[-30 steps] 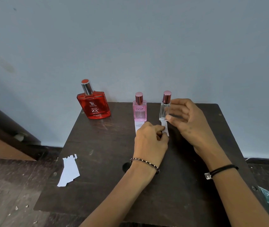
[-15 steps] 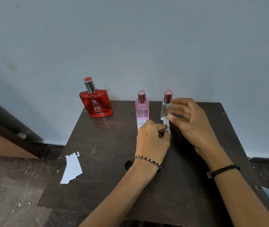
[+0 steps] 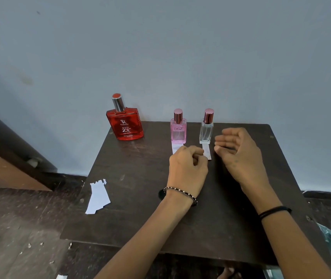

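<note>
A torn bit of white paper lay on the table, well off to the left of both hands and closer to the person than the hands were.

The left hand rested on the table with its fingers curled in. Its fingertips were right at the near end of a thin paper strip and touched it. I could not tell if they pinched the strip or only lay against it. A bead bracelet sat on that wrist.

The right hand was just to the right of the strip, loose and half open, with nothing in it. It did not touch the strip or any bottle. A black band was on its wrist. The two hands were near each other but apart, with the strip between them.

The strip ran away from the left hand, up to the foot of a clear bottle that stood upright just past the right hand's fingers. It looked see-through inside.

Past the left hand, a pink bottle marked DGZ stood upright with pink liquid in it. A second strip lay at its foot, partly under the left hand's knuckles.

Far off to the left, a red bottle stood by the wall.
</note>
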Action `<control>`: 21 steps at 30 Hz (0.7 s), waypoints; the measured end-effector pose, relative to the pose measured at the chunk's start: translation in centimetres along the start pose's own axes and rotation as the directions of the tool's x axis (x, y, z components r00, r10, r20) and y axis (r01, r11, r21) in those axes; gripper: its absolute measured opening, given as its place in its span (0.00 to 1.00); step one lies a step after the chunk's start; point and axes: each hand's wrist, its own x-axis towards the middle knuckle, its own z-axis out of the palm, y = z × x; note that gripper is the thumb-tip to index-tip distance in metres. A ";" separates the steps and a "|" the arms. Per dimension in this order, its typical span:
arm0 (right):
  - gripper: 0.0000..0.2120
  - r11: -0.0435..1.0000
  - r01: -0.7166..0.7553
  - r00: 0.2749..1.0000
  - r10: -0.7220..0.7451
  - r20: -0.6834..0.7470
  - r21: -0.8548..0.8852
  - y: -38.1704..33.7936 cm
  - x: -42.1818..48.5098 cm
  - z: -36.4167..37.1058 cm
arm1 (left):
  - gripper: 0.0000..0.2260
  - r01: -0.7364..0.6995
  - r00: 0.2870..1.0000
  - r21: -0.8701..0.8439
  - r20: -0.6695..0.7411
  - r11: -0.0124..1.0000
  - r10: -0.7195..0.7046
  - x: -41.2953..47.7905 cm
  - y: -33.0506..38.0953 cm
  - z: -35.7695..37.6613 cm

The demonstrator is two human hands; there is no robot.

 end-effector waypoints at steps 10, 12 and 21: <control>0.14 0.992 0.004 0.996 -0.016 -0.093 -0.128 -2.8 -7.4 1.6 | 0.09 -0.046 0.999 -0.059 -0.002 0.997 0.046 -3.6 0.0 -2.9; 0.13 0.995 0.038 0.997 -0.043 -0.058 -0.089 -3.5 -9.2 2.7 | 0.08 -0.079 0.996 -0.015 -0.028 0.997 0.079 -4.4 -0.7 -4.2; 0.12 0.986 0.159 0.974 -0.151 0.167 -0.039 -6.8 -12.0 8.6 | 0.08 -0.029 0.993 0.115 -0.114 0.993 0.042 -5.5 -4.4 -12.4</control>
